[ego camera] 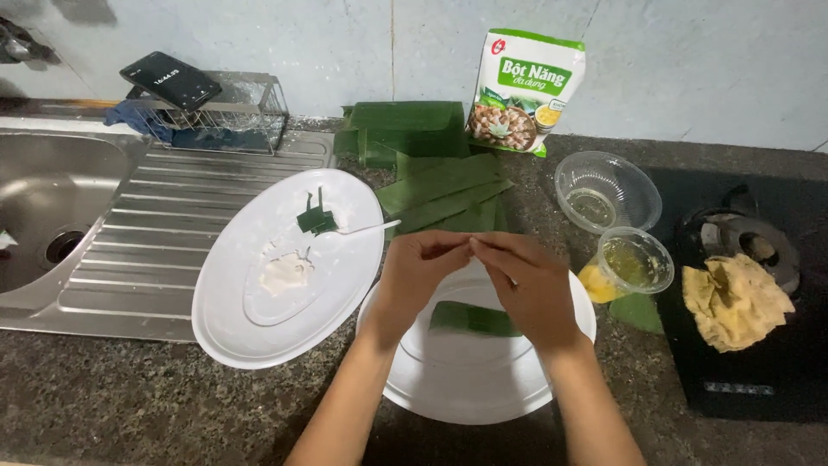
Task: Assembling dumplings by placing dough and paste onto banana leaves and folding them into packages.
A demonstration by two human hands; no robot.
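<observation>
Both hands — left hand (pixel 414 274), right hand (pixel 526 285) — meet fingertip to fingertip over the near plate (pixel 470 388), pinching something too small to tell. A leaf strip (pixel 470 319) lies on that plate under them — likely light, limp, easily torn, best lifted by its ends.

green leaves (pixel 448 194), white plates (pixel 259 336), yellow cloth (pixel 733 298)

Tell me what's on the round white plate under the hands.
A green leaf strip lies on the round white plate; both hands cover its upper part, so anything there is hidden.
</observation>
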